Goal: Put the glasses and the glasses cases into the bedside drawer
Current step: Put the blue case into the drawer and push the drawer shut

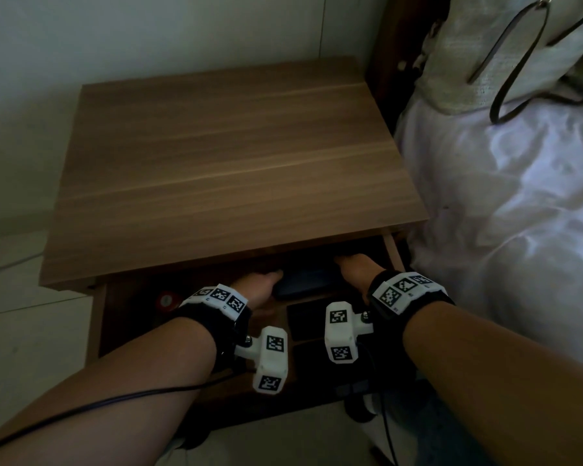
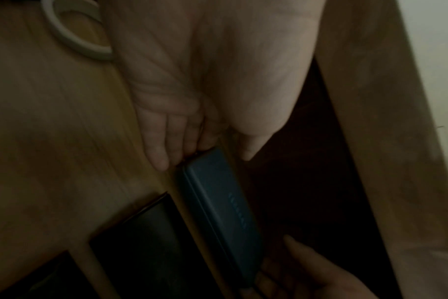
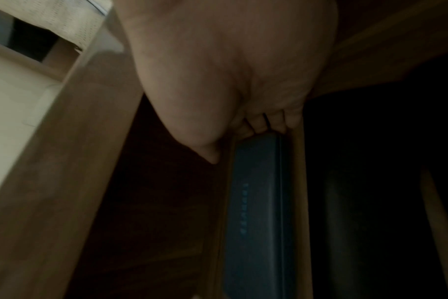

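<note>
The bedside drawer (image 1: 98, 317) is seen pulled open beneath the wooden top of the nightstand (image 1: 229, 169), which stands between a pale wall and a bed (image 1: 519, 210) covered with white sheets. A blue glasses case (image 1: 303, 280) is held inside the drawer, toward its back, lying crosswise and partly under the overhang of the top. The left hand (image 1: 261, 284) is placed at the case's left end; in the left wrist view its fingers (image 2: 164, 141) are seen fairly straight and laid against that end, with the thumb spread apart beside it. The right hand (image 1: 355, 264) is placed at the opposite end; in the right wrist view its fingers (image 3: 271, 123) are seen curled over the end of the case and the thumb pointed down along its side. Two black glasses cases (image 1: 308, 319) are seen lying nearer the drawer front, one behind the other, just beside the blue one. A red round object (image 1: 165, 301) is seen in the drawer's left part, and a white ring (image 2: 72, 38) lies on the drawer floor near the left wrist. A light bag with dark straps (image 1: 505, 52) is seen resting on the bed.
</note>
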Available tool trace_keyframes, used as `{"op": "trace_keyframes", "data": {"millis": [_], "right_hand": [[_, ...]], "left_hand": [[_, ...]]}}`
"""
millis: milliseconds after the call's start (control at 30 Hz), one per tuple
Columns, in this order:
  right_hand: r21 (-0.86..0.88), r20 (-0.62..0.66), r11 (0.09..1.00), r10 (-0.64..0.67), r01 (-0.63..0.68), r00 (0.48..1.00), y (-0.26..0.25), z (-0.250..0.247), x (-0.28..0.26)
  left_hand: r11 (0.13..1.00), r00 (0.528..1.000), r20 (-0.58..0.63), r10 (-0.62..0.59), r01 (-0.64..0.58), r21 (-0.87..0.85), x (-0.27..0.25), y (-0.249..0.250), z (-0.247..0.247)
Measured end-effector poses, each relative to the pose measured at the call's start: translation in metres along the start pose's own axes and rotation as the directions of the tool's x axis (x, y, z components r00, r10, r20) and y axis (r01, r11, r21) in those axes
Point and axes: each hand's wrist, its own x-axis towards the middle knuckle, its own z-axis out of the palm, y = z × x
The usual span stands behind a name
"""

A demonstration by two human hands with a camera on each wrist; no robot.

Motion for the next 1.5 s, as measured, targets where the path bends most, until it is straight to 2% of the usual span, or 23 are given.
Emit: {"op": "trace_keyframes", "data": {"millis": [67, 233, 367, 467, 600, 667, 767, 900, 967, 1033, 1167, 1500], "right_hand": [[-0.067, 0.015, 0.998, 0.002, -0.001, 1.0, 0.001, 0.0, 0.001], [-0.054, -0.011, 0.998, 0.02, -0.02, 1.0, 0.002, 0.001, 0.003], [-0.002, -0.034, 1.0, 0.001, -0.001, 0.999, 0.006, 0.001, 0.005], [0.049, -0.049, 0.999, 0.019, -0.016, 0.999, 0.009, 0.003, 0.003], [0.091, -0.063, 0.991, 0.106, -0.1, 0.992, 0.003, 0.002, -0.004], [0.078, -0.06, 0.995, 0.059, -0.054, 0.996, 0.002, 0.001, -0.008], [0.034, -0.042, 0.999, 0.007, -0.006, 0.999, -0.001, 0.0, -0.019], [0.292, -0.061, 0.956, 0.054, -0.034, 0.997, -0.001, 0.003, -0.034], [0.372, -0.019, 0.927, 0.052, -0.041, 0.998, -0.002, 0.005, -0.041], [0.461, 0.067, 0.885, 0.043, -0.069, 0.997, -0.004, 0.008, -0.052], [0.535, 0.174, 0.837, 0.023, -0.114, 0.984, -0.001, 0.016, -0.071], [0.583, 0.285, 0.803, -0.054, -0.128, 0.957, 0.005, 0.038, -0.116]], "left_hand": [[0.997, 1.0, -0.015, 0.011, -0.01, 0.078, 0.006, -0.002, 0.002], [0.987, 0.999, -0.009, 0.045, -0.043, 0.156, 0.016, -0.007, 0.005], [0.989, 0.999, -0.019, 0.05, -0.047, 0.137, 0.016, -0.008, 0.008], [0.97, 0.999, -0.025, 0.047, -0.039, 0.238, 0.008, -0.002, 0.011], [0.943, 0.998, -0.035, 0.061, -0.046, 0.329, -0.001, 0.003, 0.012], [0.937, 0.998, -0.033, 0.057, -0.042, 0.346, -0.007, 0.004, 0.011], [0.943, 0.996, -0.043, 0.078, -0.06, 0.329, -0.017, 0.003, 0.007], [0.979, 0.996, -0.019, 0.091, -0.086, 0.185, -0.031, 0.0, 0.002], [0.997, 0.997, 0.012, 0.078, -0.078, 0.024, -0.043, -0.003, 0.002], [0.996, 0.996, 0.044, 0.075, -0.073, -0.047, -0.056, -0.008, 0.002], [0.996, 0.995, 0.064, 0.078, -0.075, -0.045, -0.082, -0.021, 0.003], [0.993, 0.992, 0.064, 0.11, -0.107, -0.05, -0.142, -0.049, 0.003]]}}
